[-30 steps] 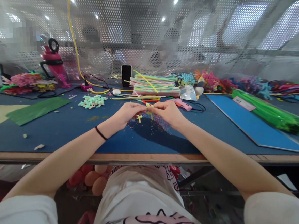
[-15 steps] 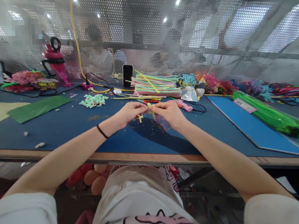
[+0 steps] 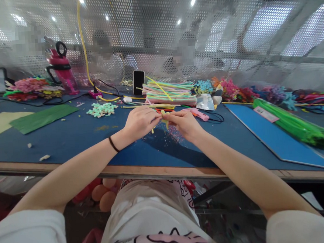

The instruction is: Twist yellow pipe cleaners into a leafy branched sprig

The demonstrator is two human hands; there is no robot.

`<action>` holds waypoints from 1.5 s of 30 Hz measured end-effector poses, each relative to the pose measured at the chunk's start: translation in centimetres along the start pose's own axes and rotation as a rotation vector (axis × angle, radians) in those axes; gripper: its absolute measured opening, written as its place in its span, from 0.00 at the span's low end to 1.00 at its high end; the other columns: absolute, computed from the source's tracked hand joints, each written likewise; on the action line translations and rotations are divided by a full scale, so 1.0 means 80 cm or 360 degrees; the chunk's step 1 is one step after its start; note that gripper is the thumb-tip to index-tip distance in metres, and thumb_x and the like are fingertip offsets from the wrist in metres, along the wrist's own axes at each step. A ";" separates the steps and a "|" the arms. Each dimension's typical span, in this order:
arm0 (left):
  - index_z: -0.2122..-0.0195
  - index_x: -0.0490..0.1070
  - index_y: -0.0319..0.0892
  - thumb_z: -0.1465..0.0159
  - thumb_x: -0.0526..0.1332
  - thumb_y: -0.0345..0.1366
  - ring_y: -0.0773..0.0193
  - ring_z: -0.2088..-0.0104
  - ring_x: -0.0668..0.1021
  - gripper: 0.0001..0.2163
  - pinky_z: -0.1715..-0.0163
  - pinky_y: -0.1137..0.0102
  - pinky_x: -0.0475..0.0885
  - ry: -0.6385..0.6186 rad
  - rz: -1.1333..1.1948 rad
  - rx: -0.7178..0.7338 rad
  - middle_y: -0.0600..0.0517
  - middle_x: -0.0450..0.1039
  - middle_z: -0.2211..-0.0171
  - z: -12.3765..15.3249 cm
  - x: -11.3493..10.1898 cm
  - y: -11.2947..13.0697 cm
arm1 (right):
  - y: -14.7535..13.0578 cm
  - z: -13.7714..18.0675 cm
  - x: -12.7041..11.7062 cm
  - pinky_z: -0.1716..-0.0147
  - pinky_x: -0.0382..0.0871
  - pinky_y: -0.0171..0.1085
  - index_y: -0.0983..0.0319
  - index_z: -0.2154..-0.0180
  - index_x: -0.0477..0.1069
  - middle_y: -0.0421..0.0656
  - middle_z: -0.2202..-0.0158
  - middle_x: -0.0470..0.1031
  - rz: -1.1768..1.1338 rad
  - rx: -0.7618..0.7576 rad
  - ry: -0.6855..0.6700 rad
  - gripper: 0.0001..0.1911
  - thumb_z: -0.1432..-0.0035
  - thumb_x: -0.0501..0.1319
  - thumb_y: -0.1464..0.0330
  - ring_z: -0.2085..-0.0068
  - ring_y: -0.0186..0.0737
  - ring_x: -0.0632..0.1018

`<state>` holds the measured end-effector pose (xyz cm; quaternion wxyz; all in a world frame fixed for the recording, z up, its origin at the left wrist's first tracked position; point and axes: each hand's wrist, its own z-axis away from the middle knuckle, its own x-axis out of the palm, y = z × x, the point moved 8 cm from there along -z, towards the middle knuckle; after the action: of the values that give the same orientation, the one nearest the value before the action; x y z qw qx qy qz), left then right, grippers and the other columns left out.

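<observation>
Over the middle of the blue tabletop, both hands meet at a small bent yellow pipe cleaner shape (image 3: 165, 120). My right hand (image 3: 186, 124) pinches it between thumb and forefinger. My left hand (image 3: 141, 122), back turned up, has its fingertips closed on the left side of the same piece. A short yellow end (image 3: 152, 130) pokes out below the left fingers; whether it joins the rest is hidden. Just behind the hands lies a pink glue gun (image 3: 199, 114). Farther back is a stack of pastel pipe cleaners (image 3: 169, 92).
Mint-green snowflake shapes (image 3: 102, 109) lie left of the hands. A phone (image 3: 138, 82) and a pink bottle (image 3: 63, 74) stand at the back. Green sheets (image 3: 43, 117) are at left. A blue board (image 3: 274, 136) and bagged green pipe cleaners (image 3: 295, 123) occupy the right.
My left hand has turned over so its back faces up, its fingers covering more of the yellow piece. My right hand keeps its pinch in nearly the same place.
</observation>
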<state>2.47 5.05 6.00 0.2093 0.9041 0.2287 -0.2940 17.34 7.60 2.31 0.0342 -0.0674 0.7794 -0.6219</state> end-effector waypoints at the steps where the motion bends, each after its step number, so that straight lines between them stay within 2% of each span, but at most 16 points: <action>1: 0.64 0.79 0.45 0.33 0.58 0.41 0.59 0.62 0.77 0.11 0.56 0.64 0.67 0.0042 -0.0070 0.0064 0.47 0.80 0.65 0.000 -0.001 0.003 | 0.000 0.000 0.000 0.68 0.64 0.38 0.61 0.75 0.82 0.44 0.72 0.79 -0.0026 -0.0014 0.0000 0.10 0.61 0.75 0.62 0.70 0.35 0.72; 5: 0.69 0.77 0.42 0.34 0.58 0.38 0.63 0.67 0.77 0.10 0.63 0.68 0.69 0.0284 -0.0244 0.0269 0.49 0.79 0.70 0.004 -0.007 0.017 | 0.000 -0.001 0.000 0.68 0.64 0.37 0.60 0.75 0.82 0.44 0.71 0.79 -0.0074 -0.0061 0.0015 0.09 0.59 0.75 0.62 0.69 0.35 0.72; 8: 0.70 0.76 0.41 0.35 0.59 0.37 0.64 0.70 0.76 0.10 0.65 0.69 0.69 0.0357 -0.0239 0.0200 0.50 0.78 0.72 0.006 -0.009 0.017 | 0.000 -0.001 0.002 0.68 0.64 0.36 0.60 0.75 0.82 0.43 0.70 0.79 -0.0067 -0.0068 0.0023 0.10 0.59 0.75 0.62 0.69 0.35 0.72; 12: 0.68 0.78 0.42 0.37 0.61 0.37 0.66 0.72 0.75 0.07 0.67 0.70 0.69 0.0328 -0.0096 -0.0061 0.52 0.78 0.73 0.004 -0.010 0.006 | -0.001 -0.001 0.004 0.70 0.64 0.36 0.60 0.72 0.82 0.42 0.72 0.78 -0.0078 -0.0045 0.0011 0.12 0.59 0.75 0.60 0.73 0.32 0.69; 16: 0.66 0.78 0.40 0.40 0.64 0.36 0.68 0.73 0.75 0.06 0.70 0.72 0.69 0.0265 0.0268 -0.0417 0.51 0.80 0.71 0.003 -0.006 -0.017 | -0.001 0.000 0.008 0.71 0.63 0.35 0.62 0.72 0.81 0.39 0.77 0.73 -0.0011 -0.0008 -0.0068 0.14 0.58 0.74 0.59 0.74 0.31 0.68; 18: 0.65 0.78 0.39 0.41 0.65 0.38 0.67 0.72 0.76 0.08 0.69 0.72 0.69 0.0222 0.0526 -0.0564 0.50 0.80 0.69 0.004 0.002 -0.027 | 0.002 0.001 0.009 0.69 0.65 0.35 0.63 0.72 0.80 0.39 0.77 0.74 -0.0004 0.0053 -0.0079 0.15 0.60 0.75 0.60 0.73 0.32 0.70; 22: 0.61 0.77 0.37 0.44 0.68 0.43 0.66 0.67 0.77 0.15 0.67 0.72 0.70 0.0170 0.1130 -0.0906 0.47 0.80 0.64 0.011 0.027 -0.047 | 0.006 0.000 0.011 0.61 0.69 0.38 0.62 0.68 0.81 0.42 0.69 0.79 -0.0088 0.0068 -0.0071 0.16 0.61 0.75 0.62 0.69 0.34 0.74; 26: 0.63 0.79 0.38 0.49 0.71 0.47 0.68 0.71 0.74 0.18 0.70 0.72 0.67 0.0018 0.1284 -0.1197 0.49 0.79 0.68 0.024 0.050 -0.056 | 0.004 -0.002 0.006 0.60 0.70 0.38 0.62 0.66 0.81 0.41 0.69 0.79 -0.0088 -0.0013 -0.0024 0.15 0.59 0.74 0.63 0.69 0.34 0.74; 32: 0.66 0.80 0.38 0.48 0.71 0.47 0.71 0.74 0.70 0.16 0.72 0.72 0.63 -0.0004 0.1315 -0.1180 0.51 0.77 0.70 0.024 0.051 -0.053 | 0.006 -0.002 -0.006 0.59 0.71 0.39 0.62 0.67 0.80 0.42 0.68 0.80 -0.0170 0.0014 0.0123 0.16 0.61 0.76 0.64 0.69 0.34 0.75; 37: 0.67 0.78 0.37 0.44 0.68 0.46 0.73 0.77 0.64 0.14 0.75 0.72 0.59 0.0018 0.1324 -0.1079 0.53 0.74 0.73 0.018 0.047 -0.050 | 0.013 0.000 0.004 0.63 0.71 0.37 0.64 0.69 0.79 0.40 0.74 0.76 -0.0134 0.0170 -0.0003 0.17 0.61 0.76 0.61 0.71 0.33 0.74; 41: 0.69 0.76 0.37 0.45 0.69 0.46 0.74 0.77 0.64 0.14 0.76 0.73 0.58 -0.0087 0.1521 -0.1105 0.53 0.72 0.73 0.017 0.053 -0.044 | 0.017 0.000 0.009 0.68 0.68 0.35 0.64 0.72 0.77 0.40 0.73 0.74 -0.0162 0.0268 -0.0095 0.18 0.62 0.76 0.59 0.73 0.31 0.70; 45: 0.67 0.76 0.38 0.47 0.70 0.45 0.74 0.77 0.65 0.14 0.76 0.73 0.58 -0.0050 0.1538 -0.1191 0.53 0.72 0.72 0.019 0.052 -0.047 | 0.016 -0.003 0.003 0.70 0.65 0.35 0.64 0.72 0.77 0.40 0.74 0.74 0.0002 0.0213 -0.0098 0.18 0.60 0.75 0.57 0.74 0.31 0.70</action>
<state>2.75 8.49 1.34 0.6257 0.7664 -0.1226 -0.0788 16.97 8.06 1.11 0.0631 -0.0836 0.7348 -0.6701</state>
